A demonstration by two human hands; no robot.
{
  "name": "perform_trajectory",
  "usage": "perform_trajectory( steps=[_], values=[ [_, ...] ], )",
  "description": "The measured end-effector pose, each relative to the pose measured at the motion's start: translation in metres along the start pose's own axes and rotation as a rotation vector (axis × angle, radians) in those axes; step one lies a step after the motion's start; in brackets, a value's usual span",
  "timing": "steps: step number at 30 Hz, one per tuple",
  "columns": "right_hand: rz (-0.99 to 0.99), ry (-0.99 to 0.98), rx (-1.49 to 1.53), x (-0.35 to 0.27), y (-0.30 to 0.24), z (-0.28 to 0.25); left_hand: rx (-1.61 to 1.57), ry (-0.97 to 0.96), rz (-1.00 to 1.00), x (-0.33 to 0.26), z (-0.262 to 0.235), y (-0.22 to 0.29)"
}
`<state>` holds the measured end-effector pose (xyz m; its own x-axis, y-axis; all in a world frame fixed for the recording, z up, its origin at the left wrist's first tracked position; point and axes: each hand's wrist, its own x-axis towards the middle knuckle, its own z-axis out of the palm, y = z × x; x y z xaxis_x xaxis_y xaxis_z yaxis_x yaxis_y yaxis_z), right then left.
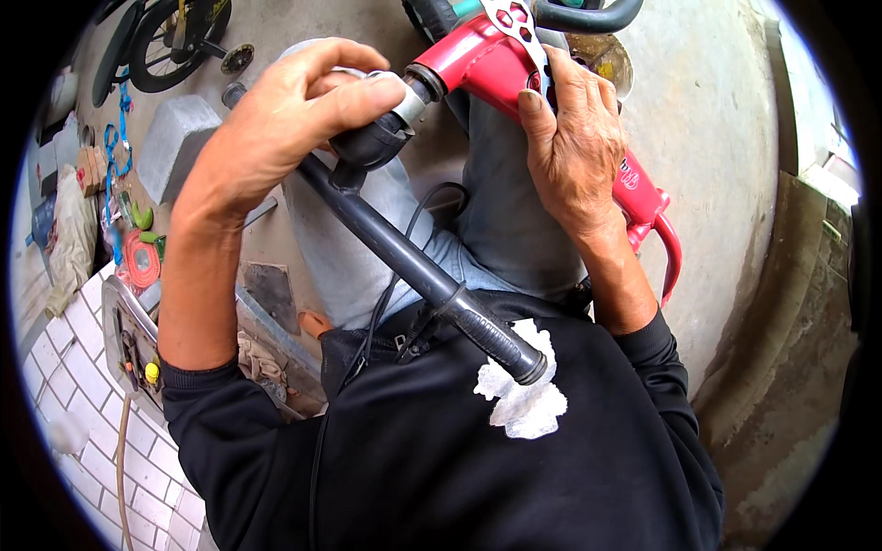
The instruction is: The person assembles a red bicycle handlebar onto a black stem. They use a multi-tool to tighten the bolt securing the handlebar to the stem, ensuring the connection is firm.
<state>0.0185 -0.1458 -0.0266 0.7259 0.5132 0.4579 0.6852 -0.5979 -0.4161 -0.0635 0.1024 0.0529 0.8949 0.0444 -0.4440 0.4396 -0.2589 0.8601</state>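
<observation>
A red bike frame (487,69) lies across my knees, its head tube pointing left toward a black handlebar (386,243). My left hand (285,110) is closed, thumb and fingers pinching a silver ring-shaped collar (411,107) beside the black stem (375,144). A dark steerer piece (426,83) shows between collar and head tube. My right hand (579,142) is over the frame, its fingers closed around a flat silver wrench with hexagonal holes (514,23). The wrench's lower end is partly hidden by the fingers. One handlebar grip (496,340) rests against my black top.
A small bike wheel (165,41) stands at the far left, near a grey block (175,147). Blue strap (119,138), orange webbing (141,260) and a tool tray (124,321) lie on the left. A bucket (611,64) is beyond my right hand. A black cable (404,248) hangs near the handlebar.
</observation>
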Motion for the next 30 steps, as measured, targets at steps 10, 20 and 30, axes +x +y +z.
perform_trajectory(
  steps=[10,20,30],
  values=[
    [0.04,0.077,0.112,-0.004,0.007,-0.001,0.007,-0.129,-0.075,-0.017,0.012,0.003],
    [0.029,0.102,0.121,-0.003,0.0,-0.003,0.289,0.175,0.052,-0.032,0.035,0.008],
    [0.045,0.01,0.19,0.015,-0.021,-0.01,1.012,0.431,0.513,-0.042,0.024,-0.029]
  ],
)
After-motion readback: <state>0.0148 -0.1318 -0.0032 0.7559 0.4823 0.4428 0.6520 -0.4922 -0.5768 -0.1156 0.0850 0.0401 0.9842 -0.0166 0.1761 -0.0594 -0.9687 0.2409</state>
